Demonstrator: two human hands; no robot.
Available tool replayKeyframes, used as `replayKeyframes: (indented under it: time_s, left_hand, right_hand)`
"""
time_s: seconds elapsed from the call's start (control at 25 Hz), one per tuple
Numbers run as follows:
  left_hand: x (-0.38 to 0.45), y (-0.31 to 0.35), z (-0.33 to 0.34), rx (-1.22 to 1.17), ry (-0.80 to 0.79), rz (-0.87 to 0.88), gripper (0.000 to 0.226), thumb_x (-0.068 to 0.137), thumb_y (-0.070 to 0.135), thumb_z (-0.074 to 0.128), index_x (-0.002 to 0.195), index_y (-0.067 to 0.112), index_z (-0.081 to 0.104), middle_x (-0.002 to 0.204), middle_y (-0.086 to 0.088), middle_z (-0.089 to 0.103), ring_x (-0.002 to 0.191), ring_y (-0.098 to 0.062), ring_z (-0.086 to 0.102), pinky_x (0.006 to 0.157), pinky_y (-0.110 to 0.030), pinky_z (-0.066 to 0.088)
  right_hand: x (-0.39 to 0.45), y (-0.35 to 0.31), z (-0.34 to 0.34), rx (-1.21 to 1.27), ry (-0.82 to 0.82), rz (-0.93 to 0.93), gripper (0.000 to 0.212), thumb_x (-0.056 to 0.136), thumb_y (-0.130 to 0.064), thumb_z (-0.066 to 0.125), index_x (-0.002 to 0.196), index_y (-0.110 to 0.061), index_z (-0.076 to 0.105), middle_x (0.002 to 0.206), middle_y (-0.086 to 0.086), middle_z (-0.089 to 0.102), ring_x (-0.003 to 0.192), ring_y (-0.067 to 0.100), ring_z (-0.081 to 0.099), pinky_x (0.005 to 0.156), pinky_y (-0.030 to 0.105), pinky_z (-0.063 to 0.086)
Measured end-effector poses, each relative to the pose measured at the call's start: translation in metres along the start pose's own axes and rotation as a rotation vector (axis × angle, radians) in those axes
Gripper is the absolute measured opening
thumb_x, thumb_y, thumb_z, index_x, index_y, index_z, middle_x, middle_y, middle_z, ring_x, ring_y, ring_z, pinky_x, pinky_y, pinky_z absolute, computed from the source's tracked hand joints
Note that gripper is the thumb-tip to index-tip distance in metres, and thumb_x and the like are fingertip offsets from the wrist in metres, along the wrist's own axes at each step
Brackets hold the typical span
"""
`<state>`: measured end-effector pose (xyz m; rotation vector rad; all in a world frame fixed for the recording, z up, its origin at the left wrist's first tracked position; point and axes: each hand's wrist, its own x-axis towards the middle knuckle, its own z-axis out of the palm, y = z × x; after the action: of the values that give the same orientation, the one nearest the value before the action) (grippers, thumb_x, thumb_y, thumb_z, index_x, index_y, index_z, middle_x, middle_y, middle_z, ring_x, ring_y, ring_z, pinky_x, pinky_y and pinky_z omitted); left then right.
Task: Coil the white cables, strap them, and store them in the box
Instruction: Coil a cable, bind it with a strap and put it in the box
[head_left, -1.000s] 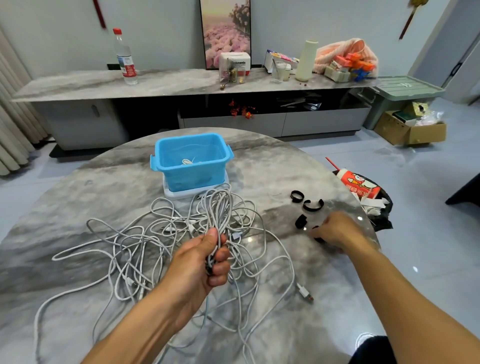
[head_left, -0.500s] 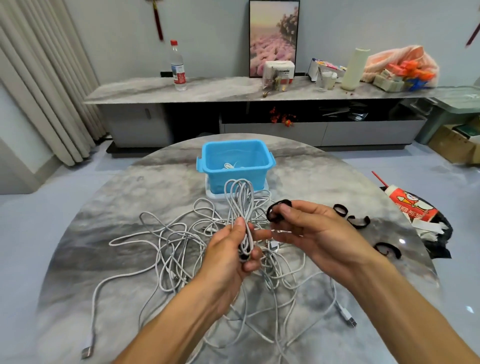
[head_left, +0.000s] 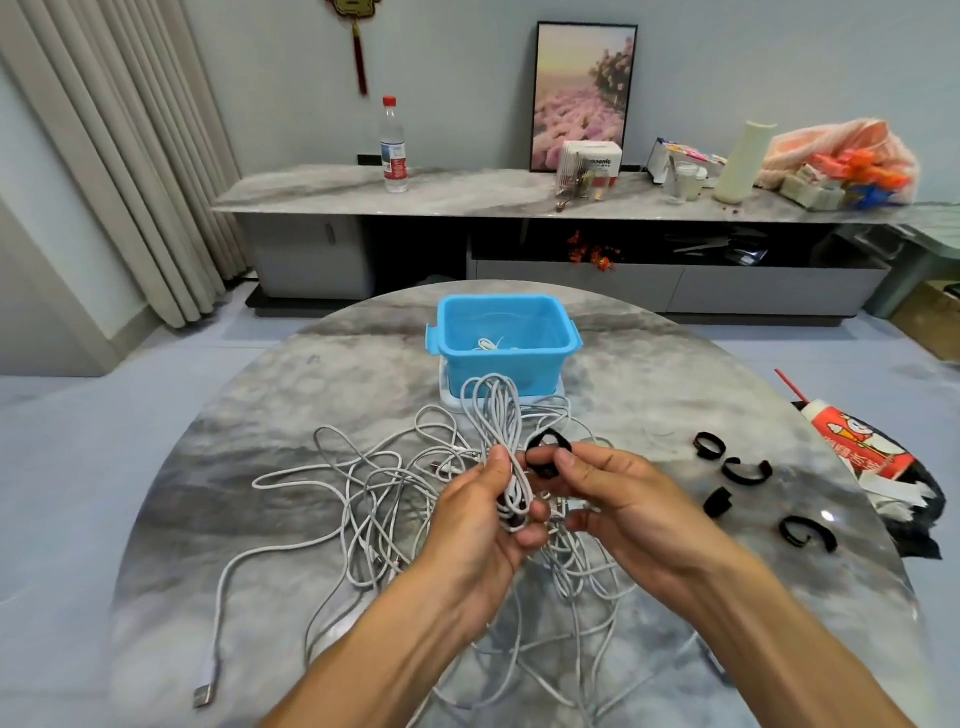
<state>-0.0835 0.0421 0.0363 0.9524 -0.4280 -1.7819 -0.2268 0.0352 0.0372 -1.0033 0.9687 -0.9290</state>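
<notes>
Left hand (head_left: 485, 512) grips a coiled white cable bundle (head_left: 498, 415) while right hand (head_left: 613, 501) pinches a black strap (head_left: 548, 452) just beside it

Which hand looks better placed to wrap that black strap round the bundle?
The right hand: it already pinches the black strap right beside the coiled cable, which the left hand grips and must keep steady.
</notes>
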Motion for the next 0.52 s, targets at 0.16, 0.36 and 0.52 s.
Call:
replayKeyframes:
  time_s: [0.16,0.36,0.52]
  left_hand:
    - [0.0009,-0.0016,0.001,0.063,0.064,0.041,0.032,0.103,0.024,0.045,0.11,-0.003,0.061,0.078,-0.01,0.065,0.049,-0.012,0.048,0.037,-0.018,0.033]
    - [-0.0013,-0.0007,0.003,0.148,0.119,0.088,0.025,0.104,0.023,0.045,0.093,0.005,0.058,0.074,-0.008,0.068,0.048,-0.012,0.049,0.038,-0.018,0.032]
    - [-0.0022,-0.0001,0.0056,0.191,0.139,0.121,0.023,0.104,0.023,0.043,0.089,0.008,0.054,0.073,-0.005,0.066,0.047,-0.011,0.048,0.039,-0.018,0.031]
  right_hand:
    - [0.0018,0.0024,0.004,0.023,0.074,0.005,0.029,0.067,-0.031,0.08,0.092,-0.016,0.078,0.101,0.01,0.075,0.08,0.019,0.067,0.075,0.038,0.045]
    - [0.0006,-0.0008,0.0009,0.028,0.228,-0.002,0.021,0.068,-0.028,0.077,0.083,-0.013,0.079,0.092,0.015,0.077,0.077,0.017,0.065,0.062,0.026,0.051]
    - [0.0,-0.0033,-0.0022,0.065,0.353,0.007,0.017,0.07,-0.023,0.078,0.075,-0.008,0.077,0.068,0.008,0.069,0.053,0.009,0.059,0.048,0.022,0.052]
